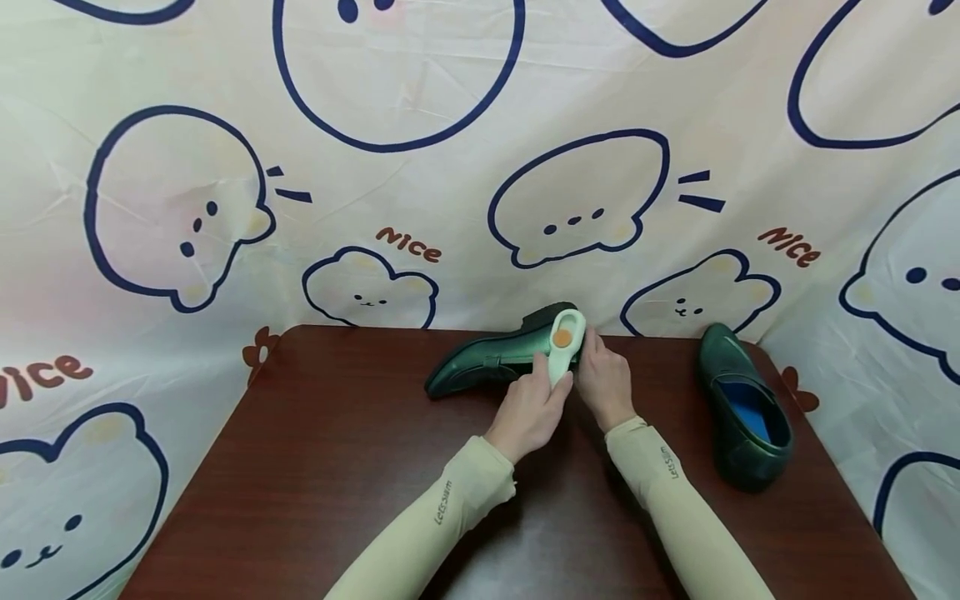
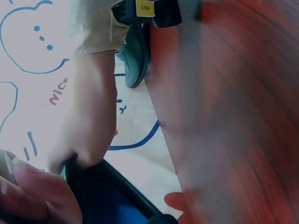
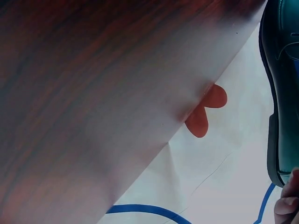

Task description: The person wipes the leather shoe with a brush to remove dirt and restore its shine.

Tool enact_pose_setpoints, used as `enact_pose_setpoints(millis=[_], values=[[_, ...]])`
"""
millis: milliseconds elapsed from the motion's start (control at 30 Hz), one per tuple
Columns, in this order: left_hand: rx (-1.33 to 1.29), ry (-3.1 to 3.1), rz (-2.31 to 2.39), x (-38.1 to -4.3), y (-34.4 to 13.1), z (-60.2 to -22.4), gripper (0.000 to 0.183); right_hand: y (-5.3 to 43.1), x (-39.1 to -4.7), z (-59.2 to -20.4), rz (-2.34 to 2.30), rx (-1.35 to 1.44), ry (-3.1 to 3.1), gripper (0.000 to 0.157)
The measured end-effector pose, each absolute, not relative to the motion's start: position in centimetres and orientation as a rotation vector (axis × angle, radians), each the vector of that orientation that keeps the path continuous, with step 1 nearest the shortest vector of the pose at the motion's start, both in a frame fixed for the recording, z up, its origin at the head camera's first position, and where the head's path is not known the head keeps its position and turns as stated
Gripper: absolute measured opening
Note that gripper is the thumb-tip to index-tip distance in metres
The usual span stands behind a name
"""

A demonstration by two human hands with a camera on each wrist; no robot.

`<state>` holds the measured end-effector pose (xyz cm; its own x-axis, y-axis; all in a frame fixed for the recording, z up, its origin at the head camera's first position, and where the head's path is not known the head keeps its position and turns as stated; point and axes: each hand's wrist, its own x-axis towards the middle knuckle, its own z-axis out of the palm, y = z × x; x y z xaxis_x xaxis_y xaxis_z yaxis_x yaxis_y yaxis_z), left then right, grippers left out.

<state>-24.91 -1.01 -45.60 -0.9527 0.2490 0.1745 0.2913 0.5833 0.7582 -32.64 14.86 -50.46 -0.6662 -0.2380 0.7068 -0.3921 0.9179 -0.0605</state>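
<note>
In the head view a dark green leather shoe [image 1: 480,360] is near the table's back edge, toe to the left, tilted so its heel block shows at the top. My left hand [image 1: 528,414] grips a pale green handled tool [image 1: 566,333] with an orange round spot, held over the shoe's heel end. My right hand [image 1: 606,382] holds the shoe at its heel. In the left wrist view the shoe's blue lining [image 2: 112,205] shows beneath my right hand. Fingertips [image 3: 287,200] of the right hand show at the shoe's end in the right wrist view.
A second green shoe [image 1: 738,408] with a blue insole stands upright at the table's right side, toe toward the back. The brown wooden table [image 1: 337,467] meets a white cloth [image 1: 465,183] printed with cartoon faces behind it and along both sides.
</note>
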Motion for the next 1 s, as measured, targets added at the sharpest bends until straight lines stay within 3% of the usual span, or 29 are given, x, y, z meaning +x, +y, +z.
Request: enact_pose_setpoints(millis=[167,467,1000], values=[[-0.450,-2.770,-1.291,-25.4,-0.3,-45.6,0.039,14.9,-32.5,-50.6,0.263,0.449,-2.308,0.038],[-0.367,-2.806,-1.353,-26.3,-1.6,-45.5,0.036,15.1,-32.7,-50.7,0.264,0.430,-2.376,0.053],[-0.017,-2.774,-1.528,-25.8,-7.7,-46.5,0.034,15.4,-32.9,-51.1,0.263,0.442,-2.418,0.045]])
